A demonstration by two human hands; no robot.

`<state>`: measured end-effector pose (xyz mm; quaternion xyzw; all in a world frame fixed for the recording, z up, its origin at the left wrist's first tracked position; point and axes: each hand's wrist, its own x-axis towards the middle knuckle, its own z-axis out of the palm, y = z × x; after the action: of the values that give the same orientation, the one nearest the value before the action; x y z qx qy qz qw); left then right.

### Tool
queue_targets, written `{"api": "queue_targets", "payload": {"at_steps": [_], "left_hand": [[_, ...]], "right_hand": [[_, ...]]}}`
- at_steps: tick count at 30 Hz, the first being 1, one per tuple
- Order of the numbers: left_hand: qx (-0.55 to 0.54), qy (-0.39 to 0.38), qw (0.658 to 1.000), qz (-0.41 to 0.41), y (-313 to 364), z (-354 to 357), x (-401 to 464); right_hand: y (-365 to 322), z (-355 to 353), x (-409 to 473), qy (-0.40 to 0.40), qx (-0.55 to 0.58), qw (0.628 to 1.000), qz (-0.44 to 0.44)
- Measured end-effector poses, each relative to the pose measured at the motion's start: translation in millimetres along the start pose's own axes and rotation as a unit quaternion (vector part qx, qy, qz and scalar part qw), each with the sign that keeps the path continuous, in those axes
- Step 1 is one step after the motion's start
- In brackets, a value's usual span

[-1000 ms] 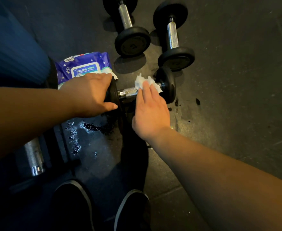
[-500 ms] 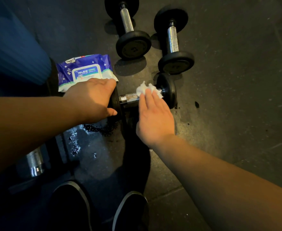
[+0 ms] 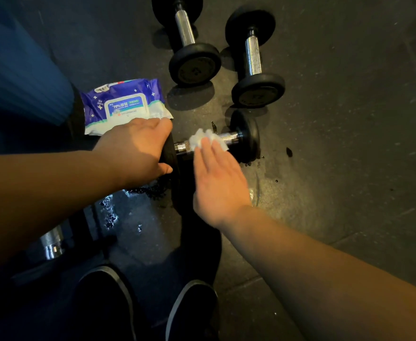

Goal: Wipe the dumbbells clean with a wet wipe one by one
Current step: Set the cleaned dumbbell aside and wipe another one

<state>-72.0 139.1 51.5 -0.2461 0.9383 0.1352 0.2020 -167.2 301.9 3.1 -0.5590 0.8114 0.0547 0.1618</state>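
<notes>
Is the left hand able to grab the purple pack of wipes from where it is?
Probably yes. The left hand grips the dumbbell's near weight right beside the wipes pack, nothing lying between. It would have to let go of the dumbbell first.

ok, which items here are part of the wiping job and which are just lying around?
In the job:
- left hand steadying the nearest dumbbell
- right hand pressing the wet wipe on its handle
- two dumbbells behind
- wipes pack

Lying about:
- wet patch on the floor
- shoes
</notes>
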Motion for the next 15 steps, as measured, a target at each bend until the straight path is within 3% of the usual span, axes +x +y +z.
{"api": "queue_targets", "payload": {"at_steps": [2, 6, 11, 15], "left_hand": [[0.000, 0.000, 1.000, 0.003, 0, 0, -2], [-0.005, 0.008, 1.000, 0.014, 2, 3, -9], [-0.004, 0.039, 0.999, 0.026, 8, 6, -16], [-0.001, 0.065, 0.997, 0.037, 8, 10, -21]], "right_hand": [[3, 0, 0, -0.008, -0.009, 1.000, -0.012], [15, -5, 1, 0.027, 0.023, 0.995, 0.092], [6, 3, -20, -0.017, 0.008, 1.000, 0.006], [14, 1, -22, 0.000, 0.079, 0.988, 0.133]]}}
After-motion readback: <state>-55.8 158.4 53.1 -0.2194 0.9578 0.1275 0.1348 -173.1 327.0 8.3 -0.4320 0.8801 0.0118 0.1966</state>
